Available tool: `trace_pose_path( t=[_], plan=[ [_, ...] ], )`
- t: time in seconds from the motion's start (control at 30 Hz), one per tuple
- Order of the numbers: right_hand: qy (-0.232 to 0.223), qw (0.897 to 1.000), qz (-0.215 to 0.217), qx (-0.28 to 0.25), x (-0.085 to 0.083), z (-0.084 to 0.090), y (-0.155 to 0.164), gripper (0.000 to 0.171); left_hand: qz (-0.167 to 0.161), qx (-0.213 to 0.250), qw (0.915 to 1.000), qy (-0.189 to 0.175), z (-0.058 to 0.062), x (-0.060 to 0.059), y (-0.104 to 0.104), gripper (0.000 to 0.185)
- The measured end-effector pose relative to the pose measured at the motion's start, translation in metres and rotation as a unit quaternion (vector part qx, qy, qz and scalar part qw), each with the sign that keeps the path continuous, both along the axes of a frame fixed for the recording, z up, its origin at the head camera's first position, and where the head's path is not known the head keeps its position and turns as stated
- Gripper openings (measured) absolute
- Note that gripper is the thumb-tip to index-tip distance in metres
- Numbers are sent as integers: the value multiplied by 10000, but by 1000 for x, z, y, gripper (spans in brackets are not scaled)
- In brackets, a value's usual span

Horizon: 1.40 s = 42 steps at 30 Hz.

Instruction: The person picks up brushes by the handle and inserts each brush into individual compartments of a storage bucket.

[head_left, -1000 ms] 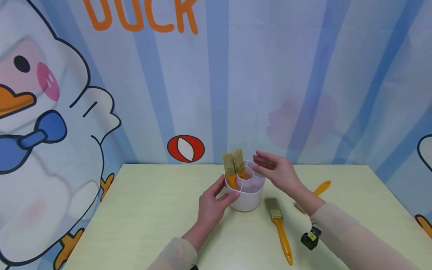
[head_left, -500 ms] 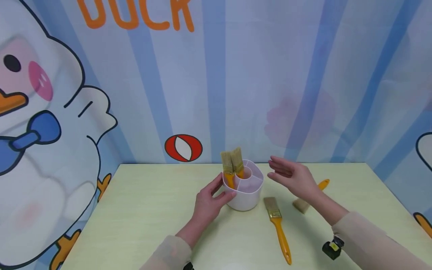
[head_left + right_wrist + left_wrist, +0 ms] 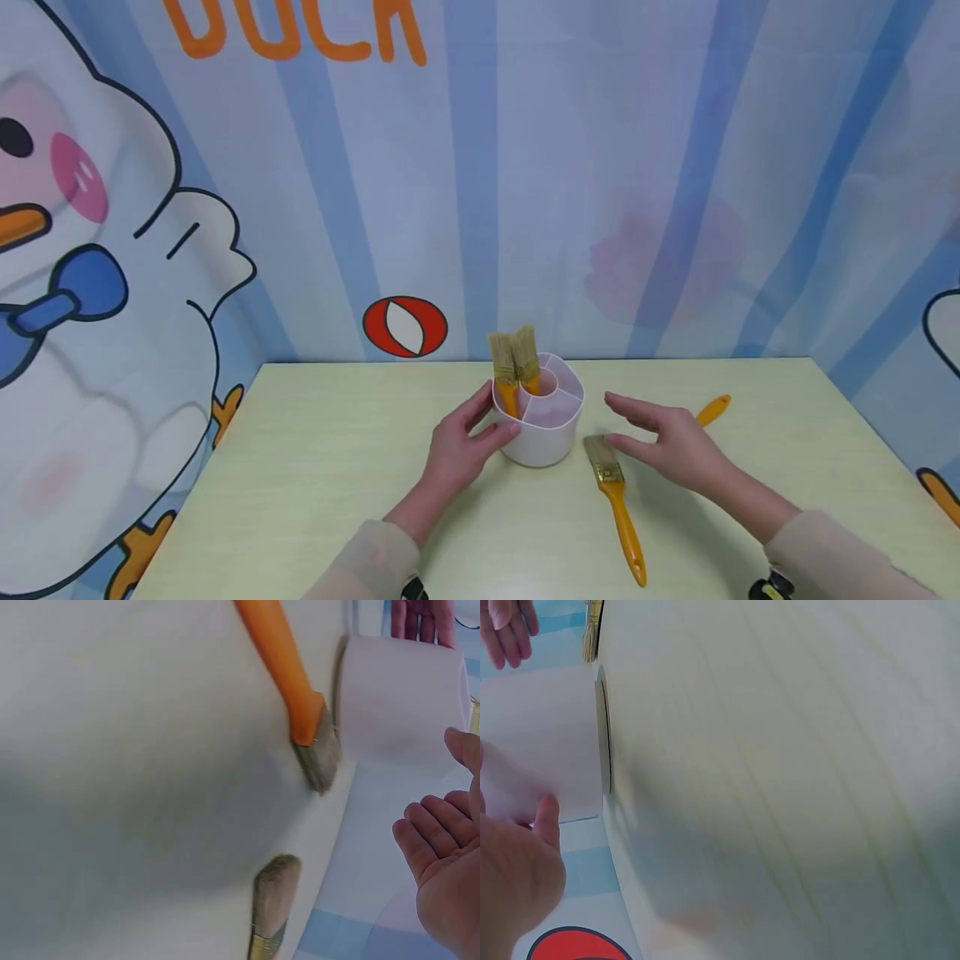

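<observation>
A white round holder (image 3: 537,427) with inner compartments stands at the middle of the pale green table (image 3: 330,475). Two yellow-handled brushes (image 3: 514,367) stand bristles-up in its left compartment. My left hand (image 3: 480,422) holds the holder's left side, thumb and fingers on its wall; the left wrist view shows that wall (image 3: 547,742) against my thumb (image 3: 546,825). My right hand (image 3: 637,425) hovers open, palm down, just right of the holder. It is over the bristle end of a brush (image 3: 618,500) lying flat, whose orange handle (image 3: 285,675) shows in the right wrist view.
Another brush (image 3: 712,408) lies farther right, mostly hidden behind my right hand; its bristles (image 3: 274,900) show in the right wrist view. A cartoon duck backdrop (image 3: 480,167) rises right behind the table's far edge.
My right hand has come away from above the holder, moving right and down to just over the lying brush. My left hand has stayed on the holder.
</observation>
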State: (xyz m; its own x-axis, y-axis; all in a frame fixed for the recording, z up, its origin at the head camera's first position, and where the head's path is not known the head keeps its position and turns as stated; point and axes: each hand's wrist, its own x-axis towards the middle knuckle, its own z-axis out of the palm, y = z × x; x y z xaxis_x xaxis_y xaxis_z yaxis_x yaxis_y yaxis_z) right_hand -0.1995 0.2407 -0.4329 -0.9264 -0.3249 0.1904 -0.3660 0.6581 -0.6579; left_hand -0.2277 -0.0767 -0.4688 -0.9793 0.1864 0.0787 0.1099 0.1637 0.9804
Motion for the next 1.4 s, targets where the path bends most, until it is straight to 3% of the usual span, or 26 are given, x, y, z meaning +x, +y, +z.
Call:
trace_pose_path(
  t=[0.2, 0.4, 0.8, 1.17, 1.4],
  plan=[
    [52, 9985, 293, 462, 13, -14, 2, 62, 20, -206, 9997, 93, -1, -1, -2, 77],
    [504, 9915, 795, 895, 23, -25, 2, 58, 30, -243, 9996, 100, -1, -2, -2, 77],
    [591, 9750, 865, 1962, 40, -39, 0, 62, 113, -275, 9995, 106, 1, -1, -2, 77],
    [647, 9615, 1070, 2449, 42, -38, 2, 60, 133, -200, 9997, 79, 2, 1, -1, 78],
    [350, 9562, 1493, 2492, 42, -33, 8, 58, 129, -239, 9996, 77, -1, 0, 1, 77]
  ],
)
